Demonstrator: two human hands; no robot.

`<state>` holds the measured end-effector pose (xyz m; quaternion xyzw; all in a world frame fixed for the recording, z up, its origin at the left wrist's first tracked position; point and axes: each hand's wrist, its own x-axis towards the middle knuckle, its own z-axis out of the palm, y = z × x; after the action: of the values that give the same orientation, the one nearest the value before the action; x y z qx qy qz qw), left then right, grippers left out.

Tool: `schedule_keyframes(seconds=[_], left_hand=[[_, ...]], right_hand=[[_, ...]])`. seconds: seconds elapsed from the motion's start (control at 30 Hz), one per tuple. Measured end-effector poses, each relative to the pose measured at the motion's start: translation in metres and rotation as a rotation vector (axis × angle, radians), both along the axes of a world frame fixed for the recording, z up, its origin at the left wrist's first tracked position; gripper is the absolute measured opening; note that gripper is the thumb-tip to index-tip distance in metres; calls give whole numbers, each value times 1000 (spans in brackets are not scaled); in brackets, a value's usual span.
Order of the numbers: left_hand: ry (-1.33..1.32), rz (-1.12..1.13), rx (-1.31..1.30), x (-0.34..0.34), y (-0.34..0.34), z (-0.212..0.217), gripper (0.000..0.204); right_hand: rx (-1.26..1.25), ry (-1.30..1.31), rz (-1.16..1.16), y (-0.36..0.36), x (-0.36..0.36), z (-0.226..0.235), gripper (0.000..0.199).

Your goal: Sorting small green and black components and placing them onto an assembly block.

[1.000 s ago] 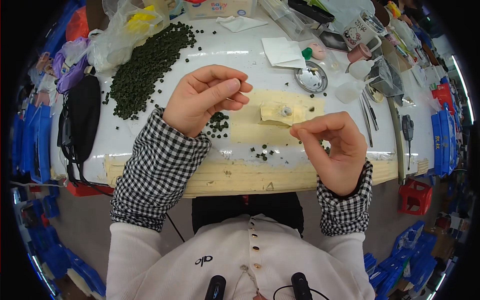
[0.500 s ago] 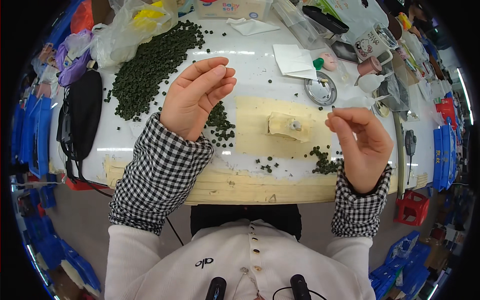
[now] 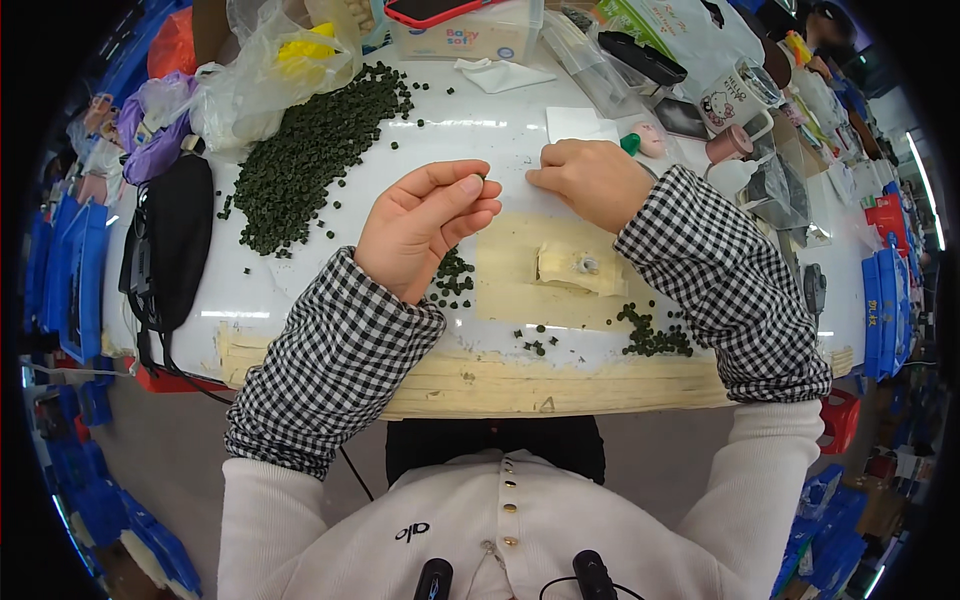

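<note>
Left hand pinches, right hand bends over the table

The left hand (image 3: 425, 230) is raised over the table (image 3: 380, 340), palm turned inward, its thumb and forefinger closed on a dark bit (image 3: 484, 177); the bit is tiny in this view, but seems to be one of the green pellets. The other fingers curl loosely.

The right hand (image 3: 595, 185) is back-up beyond the yellow mat (image 3: 505, 275), near the white paper (image 3: 582, 125), fingers bent; whether its tips grip anything cannot be told.

On the mat, between the forearms, sits a pale block (image 3: 580, 268) with a grey stub on top. A large heap (image 3: 310, 160) of dark green pellets lies to the left, one small cluster (image 3: 455, 280) beside the left wrist, and another group (image 3: 655, 332) near the right sleeve (image 3: 725, 270).
</note>
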<state>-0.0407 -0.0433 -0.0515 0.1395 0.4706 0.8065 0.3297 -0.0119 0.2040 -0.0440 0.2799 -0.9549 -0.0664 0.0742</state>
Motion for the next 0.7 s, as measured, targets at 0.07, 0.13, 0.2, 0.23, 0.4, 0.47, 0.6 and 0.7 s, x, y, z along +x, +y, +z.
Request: schedule_keyframes(seconds=[0.07, 0.13, 0.2, 0.23, 0.4, 0.47, 0.6, 0.7], left_hand=[[-6, -3, -4, 2, 0, 0, 27], [-22, -17, 14, 3, 1, 0, 26], [-40, -37, 37, 3, 2, -2, 26], [-50, -48, 50, 3, 2, -3, 26], [-81, -126, 129, 2, 0, -3, 26], [-77, -150, 153, 2, 0, -4, 26], [-75, -165, 168, 3, 0, -6, 26], [-91, -192, 215, 2, -1, -6, 24]], right_hand=[[7, -23, 26, 1, -1, 0, 27], [-10, -29, 8, -1, 1, 0, 16], [-59, -23, -20, -3, 3, 0, 12], [-99, -14, -39, -4, 3, -1, 12], [-330, -55, -118, 2, 6, -4, 13], [-343, -78, -152, 3, 7, -4, 14], [-250, -52, -98, 4, 5, -5, 12], [-265, -26, -78, 3, 4, -6, 9]])
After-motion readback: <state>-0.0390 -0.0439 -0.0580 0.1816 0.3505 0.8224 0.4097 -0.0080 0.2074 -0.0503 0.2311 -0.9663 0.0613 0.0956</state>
